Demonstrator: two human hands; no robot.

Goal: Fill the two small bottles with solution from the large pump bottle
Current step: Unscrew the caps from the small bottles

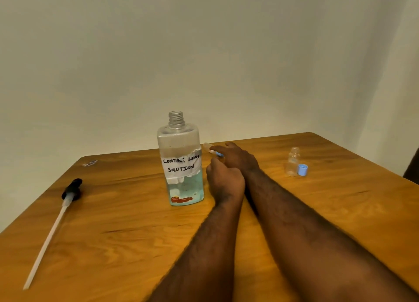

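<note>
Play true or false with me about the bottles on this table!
1. The big bottle has its pump screwed on. False: its neck is open, and the pump lies on the table to its left.
2. A small bottle stands on the right with no cap on. True.
3. A blue cap sits right beside that small bottle. True.
4. Both hands lie flat and empty. False: the right hand holds a second small bottle next to the big bottle, and the left hand is curled close to it.
5. The big bottle is empty. False: there is bluish liquid in it.
</note>
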